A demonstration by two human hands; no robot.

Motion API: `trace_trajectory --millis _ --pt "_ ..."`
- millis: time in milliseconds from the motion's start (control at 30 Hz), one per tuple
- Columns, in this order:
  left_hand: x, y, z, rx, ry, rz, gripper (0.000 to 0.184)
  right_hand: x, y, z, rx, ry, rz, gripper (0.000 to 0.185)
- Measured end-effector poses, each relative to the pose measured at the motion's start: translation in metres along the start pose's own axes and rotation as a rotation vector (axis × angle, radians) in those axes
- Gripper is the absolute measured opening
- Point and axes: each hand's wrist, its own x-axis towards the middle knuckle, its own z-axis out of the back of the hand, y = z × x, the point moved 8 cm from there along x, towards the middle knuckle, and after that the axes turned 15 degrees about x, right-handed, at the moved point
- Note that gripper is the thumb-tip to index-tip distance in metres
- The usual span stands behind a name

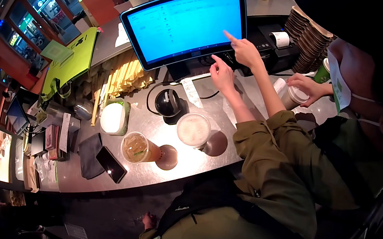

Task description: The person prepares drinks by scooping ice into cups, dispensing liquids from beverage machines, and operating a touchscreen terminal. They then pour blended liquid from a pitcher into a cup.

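My right hand (222,76) reaches over the counter near the screen's lower edge (172,65), index finger extended and nothing held. Low in view, my left hand (149,221) is small and dark beside my body; its fingers are unclear. Another person's hand (246,52) points at the lit blue screen (185,22). That person's other hand holds a lidded cup (293,98) at the right. Below the screen stand a cup with a pale, foamy top (193,130) and an amber drink (135,148). A black rounded device (167,103) stands behind them.
A phone (111,164) lies on a dark cloth (91,155) near the counter's front edge. Left of the drinks is a white-topped container (113,117). A receipt printer (279,39) and stacked cardboard carriers (306,40) stand at the back right. The co-worker is close on the right.
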Motion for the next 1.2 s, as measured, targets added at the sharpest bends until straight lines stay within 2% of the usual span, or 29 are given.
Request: trace_trajectory --millis 100,233,433,533,633,833,933,967,1000,1033,1067,1100,1133,1167,1200 --pt "0.010 0.004 0.000 0.015 0.022 -0.034 0.024 -0.001 -0.005 -0.003 0.000 0.031 -0.019 0.029" --pt "0.069 0.031 0.005 -0.029 0.089 -0.080 0.016 -0.002 -0.004 -0.006 -0.007 0.049 -0.029 0.029" --pt "0.069 0.034 0.006 -0.058 0.058 -0.086 0.018 -0.002 -0.006 -0.005 0.000 0.055 -0.037 0.029" --pt "0.092 0.045 -0.003 -0.155 0.183 -0.051 0.018 -0.001 -0.006 -0.001 0.007 0.051 -0.056 0.028" --pt "0.081 0.042 -0.010 -0.208 0.212 -0.024 0.019 -0.004 -0.009 0.004 0.016 0.053 -0.082 0.028" --pt "0.063 0.041 -0.012 -0.168 0.135 0.003 0.025 -0.011 -0.006 0.010 0.034 0.034 -0.088 0.031" --pt "-0.001 -0.015 -0.010 0.918 -0.089 -0.848 0.025 -0.034 0.010 0.024 0.102 0.014 -0.177 0.032" --pt "-0.044 -0.028 -0.020 1.249 -0.230 -1.139 0.026 -0.048 0.019 0.034 0.139 -0.008 -0.188 0.033" --pt "0.007 -0.004 -0.016 0.940 0.051 -0.856 0.026 -0.062 0.032 0.041 0.186 -0.023 -0.192 0.034" --pt "0.059 0.028 -0.007 0.406 0.248 -0.501 0.026 -0.081 0.055 0.059 0.181 -0.068 -0.320 0.034" --pt "0.072 0.044 -0.001 0.028 0.247 -0.198 0.026 -0.105 0.077 0.080 0.123 -0.091 -0.365 0.032" --pt "0.076 0.044 0.005 0.013 0.102 -0.317 0.025 -0.144 0.084 0.104 0.170 -0.292 -0.196 0.030" --pt "0.051 0.033 0.005 0.015 -0.049 -0.432 0.025 -0.173 0.110 0.115 0.216 -0.293 -0.073 0.029" --pt "0.013 0.020 0.003 0.074 -0.142 -0.440 0.027 -0.205 0.137 0.127 0.260 -0.287 0.049 0.028" --pt "0.009 0.035 -0.005 0.115 -0.160 -0.428 0.030 -0.224 0.163 0.115 0.572 -0.191 -0.073 0.027"
